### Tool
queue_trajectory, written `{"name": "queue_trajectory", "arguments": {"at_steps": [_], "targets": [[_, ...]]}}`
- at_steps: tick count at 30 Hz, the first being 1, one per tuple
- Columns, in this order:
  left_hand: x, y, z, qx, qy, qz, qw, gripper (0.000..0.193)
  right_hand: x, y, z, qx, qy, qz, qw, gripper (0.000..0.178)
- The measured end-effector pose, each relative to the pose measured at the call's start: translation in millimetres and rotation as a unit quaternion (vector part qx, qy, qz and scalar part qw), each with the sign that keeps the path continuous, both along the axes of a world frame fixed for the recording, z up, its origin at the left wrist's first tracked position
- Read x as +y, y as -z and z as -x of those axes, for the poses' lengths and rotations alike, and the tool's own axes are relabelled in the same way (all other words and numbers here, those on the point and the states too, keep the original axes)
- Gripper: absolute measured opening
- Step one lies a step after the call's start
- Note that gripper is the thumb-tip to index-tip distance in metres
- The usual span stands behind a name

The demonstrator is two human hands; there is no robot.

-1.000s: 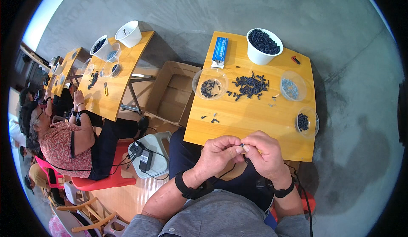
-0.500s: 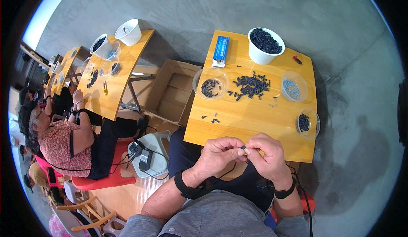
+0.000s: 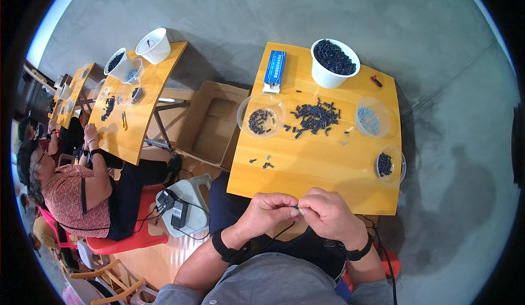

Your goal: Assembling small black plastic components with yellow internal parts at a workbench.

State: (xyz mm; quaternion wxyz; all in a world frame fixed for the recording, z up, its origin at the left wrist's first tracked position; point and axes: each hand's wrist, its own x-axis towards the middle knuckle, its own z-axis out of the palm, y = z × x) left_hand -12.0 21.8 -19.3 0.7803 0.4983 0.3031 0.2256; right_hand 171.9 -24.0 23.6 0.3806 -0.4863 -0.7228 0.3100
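Just over the table's near edge, my left hand (image 3: pixel 268 212) and my right hand (image 3: pixel 329 213) meet with thumbs and fingertips pressed together. Between them they pinch a small black part, mostly covered by the fingers. Beyond my hands a pile of short black tubular parts (image 3: pixel 316 116) lies on the wooden table (image 3: pixel 328 165). A few loose pieces (image 3: pixel 267 165) rest nearer me on the left. One clear bowl (image 3: pixel 240 120) at the left holds similar black parts. Tiny silvery-blue pieces (image 3: pixel 367 120) fill part of a clear bowl at the right, and black parts (image 3: pixel 384 164) sit in another near the right edge.
At the table's back stand a white bucket (image 3: pixel 332 80) heaped with black parts and a blue box (image 3: pixel 274 70). A small red-and-black tool (image 3: pixel 375 81) lies far right. On the floor at left is an open cardboard box (image 3: pixel 210 122); a person (image 3: pixel 76 195) sits at a neighbouring table.
The whole view has shifted slightly. My joined hands have come a little nearer to me and to the left, and less of the pinched part shows between the fingertips.
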Motion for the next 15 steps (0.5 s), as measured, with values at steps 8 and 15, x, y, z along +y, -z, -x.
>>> {"name": "queue_trajectory", "arguments": {"at_steps": [8, 15], "targets": [[0.8, 22.0, -1.0, -0.002, 0.007, 0.057, 0.998, 0.010, 36.8, 70.5, -38.4, 0.035, 0.125, 0.185, 0.974, 0.003], [1.0, 26.2, -4.3, 0.000, -0.014, 0.062, 0.998, 0.013, 96.1, 127.2, -78.4, -0.235, 0.360, 0.068, 0.900, 0.011]]}}
